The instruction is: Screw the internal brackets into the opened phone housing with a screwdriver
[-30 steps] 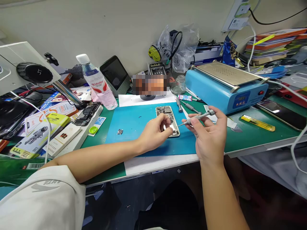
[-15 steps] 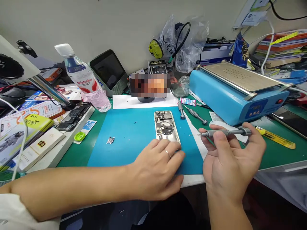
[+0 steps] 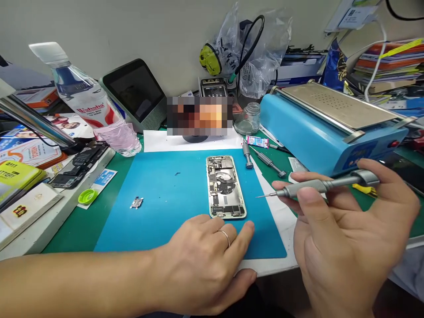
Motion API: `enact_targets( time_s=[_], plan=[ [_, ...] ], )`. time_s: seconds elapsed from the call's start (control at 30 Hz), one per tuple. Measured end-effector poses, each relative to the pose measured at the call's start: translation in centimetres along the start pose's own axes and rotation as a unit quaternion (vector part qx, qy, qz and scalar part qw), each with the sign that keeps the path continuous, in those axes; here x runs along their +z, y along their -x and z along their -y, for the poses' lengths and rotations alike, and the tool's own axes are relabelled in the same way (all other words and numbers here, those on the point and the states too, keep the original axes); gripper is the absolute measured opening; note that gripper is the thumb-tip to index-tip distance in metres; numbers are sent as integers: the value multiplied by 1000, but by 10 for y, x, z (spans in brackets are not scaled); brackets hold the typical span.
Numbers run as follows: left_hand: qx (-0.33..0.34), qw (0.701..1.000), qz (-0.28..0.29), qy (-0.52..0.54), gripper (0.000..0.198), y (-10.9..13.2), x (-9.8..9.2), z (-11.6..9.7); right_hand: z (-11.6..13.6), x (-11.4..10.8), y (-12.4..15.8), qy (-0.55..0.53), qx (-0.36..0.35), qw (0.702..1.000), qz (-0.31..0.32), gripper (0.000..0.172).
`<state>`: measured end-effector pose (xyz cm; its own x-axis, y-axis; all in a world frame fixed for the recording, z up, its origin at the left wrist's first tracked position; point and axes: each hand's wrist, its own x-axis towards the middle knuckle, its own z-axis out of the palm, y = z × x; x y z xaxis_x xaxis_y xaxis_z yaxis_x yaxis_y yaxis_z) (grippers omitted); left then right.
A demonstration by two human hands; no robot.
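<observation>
An opened smartphone [image 3: 226,187] lies on the blue mat [image 3: 165,221] with its inner parts exposed. My left hand [image 3: 208,265] is just below the phone's near end, fingers bent and index finger and thumb apart, with nothing visible in it. Whether its fingertips touch the phone is hidden by the hand. To the right, my right hand [image 3: 344,234] grips a grey precision screwdriver [image 3: 324,185], its thin tip pointing left over the mat's right side. A small phone part [image 3: 137,202] rests on the mat's left side.
Two more screwdrivers [image 3: 269,162] lie beyond the mat, near a glass jar [image 3: 252,117]. A blue heating plate machine [image 3: 304,132] stands at the right. On the left are a water bottle [image 3: 92,104], a green cap [image 3: 88,196] and several boxes. A screen device [image 3: 135,92] stands behind.
My left hand has come back toward me, uncovering the phone's lower end. The right hand, still holding the screwdriver, appears larger and further right. The view has shifted closer.
</observation>
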<state>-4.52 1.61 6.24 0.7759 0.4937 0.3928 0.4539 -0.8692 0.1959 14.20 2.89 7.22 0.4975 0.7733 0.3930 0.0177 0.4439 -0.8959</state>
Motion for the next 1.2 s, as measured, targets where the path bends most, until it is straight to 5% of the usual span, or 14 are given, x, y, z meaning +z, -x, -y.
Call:
enact_targets(
  time_s=[0.23,0.6,1.2],
  plan=[
    [-22,999,23,-25,49,-2,-3,4,-13,-1,-11,43,-75,995,53,65],
    [-52,996,62,-47,68,0,3,5,-18,-1,-9,43,-58,995,73,65],
    [-47,997,57,-36,61,-2,5,6,-20,-6,-8,67,-43,992,99,59]
  ],
)
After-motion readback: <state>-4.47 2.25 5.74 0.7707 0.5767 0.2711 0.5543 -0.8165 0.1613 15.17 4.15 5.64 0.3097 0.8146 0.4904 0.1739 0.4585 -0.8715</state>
